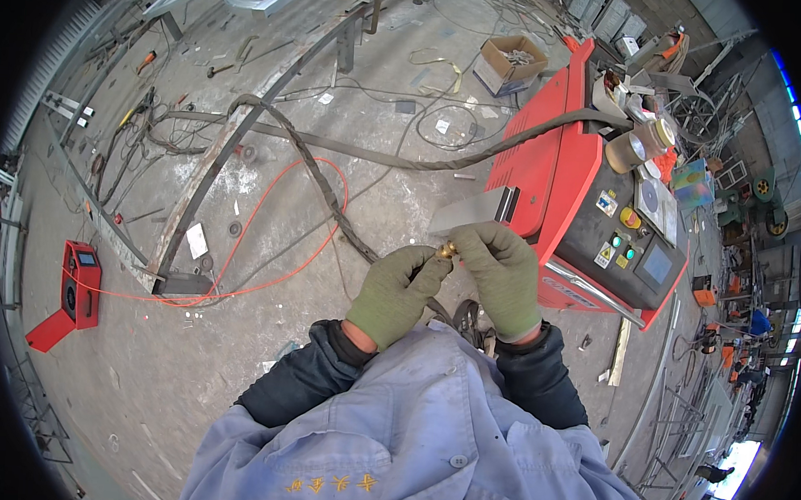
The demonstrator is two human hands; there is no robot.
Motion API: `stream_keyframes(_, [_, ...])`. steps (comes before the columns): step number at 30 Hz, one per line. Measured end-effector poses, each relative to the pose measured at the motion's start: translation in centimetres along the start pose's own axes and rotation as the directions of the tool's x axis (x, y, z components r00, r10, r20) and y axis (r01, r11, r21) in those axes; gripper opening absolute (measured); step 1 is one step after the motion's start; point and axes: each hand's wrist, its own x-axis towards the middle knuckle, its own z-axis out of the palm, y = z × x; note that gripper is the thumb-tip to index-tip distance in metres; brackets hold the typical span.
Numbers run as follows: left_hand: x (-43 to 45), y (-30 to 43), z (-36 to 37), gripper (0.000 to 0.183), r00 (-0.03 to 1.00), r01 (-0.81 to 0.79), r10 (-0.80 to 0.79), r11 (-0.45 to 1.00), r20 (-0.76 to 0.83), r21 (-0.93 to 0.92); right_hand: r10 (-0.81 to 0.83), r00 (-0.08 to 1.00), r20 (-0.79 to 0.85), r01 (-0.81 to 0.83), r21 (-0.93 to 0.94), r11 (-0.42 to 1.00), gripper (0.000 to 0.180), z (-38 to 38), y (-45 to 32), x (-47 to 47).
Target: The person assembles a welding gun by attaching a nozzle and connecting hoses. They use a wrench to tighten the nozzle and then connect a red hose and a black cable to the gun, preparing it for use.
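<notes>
Both my hands wear green work gloves and meet in front of my chest. Between their fingertips is a small brass fitting (447,250), probably a nozzle. My left hand (399,291) grips it from the left with thumb and fingers. From the right, my right hand (498,276) pinches its other end. The fingers cover much of the piece. A dark sleeved hose (323,183) runs down behind my left hand, and I cannot tell whether it joins anything held there. Just to the right stands a red machine cabinet (535,149) with a black control panel (631,260).
A curved steel frame (206,174) stands on the left, the hose looped over it. An orange-red cable (265,285) leads to a red case (89,283). Jars (626,152) and clutter top the cabinet. Beyond are an open cardboard box (499,70) and cables on the concrete floor (167,374).
</notes>
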Motion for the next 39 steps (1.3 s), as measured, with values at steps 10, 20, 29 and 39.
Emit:
stream_keyframes(10, [-0.2, 1.4, -0.7, 0.041, 0.993, -0.113, 0.103, 0.969, 0.058, 0.221, -0.193, 0.944, 0.269, 0.293, -0.410, 0.864, 0.028, -3.0, -2.5, 1.0])
stream_keyframes(20, [0.1, 2.5, -1.0, 0.034, 0.987, -0.139, 0.106, 0.932, 0.117, 0.333, -0.370, 0.712, 0.597, 0.696, -0.535, 0.478, 0.038, -6.1, -4.4, 2.3])
stream_keyframes(29, [0.2, 2.9, -1.5, 0.038, 0.988, -0.022, -0.021, 0.963, 0.156, 0.269, -0.413, 0.682, 0.604, 0.731, -0.534, 0.425, 0.032, -5.7, -4.3, 2.5])
stream_keyframes(39, [-0.1, 3.2, -1.5, 0.038, 0.990, -0.072, 0.025, 0.935, 0.138, 0.348, -0.326, 0.727, 0.604, 0.681, -0.573, 0.456, 0.024, -6.1, -3.5, 2.5])
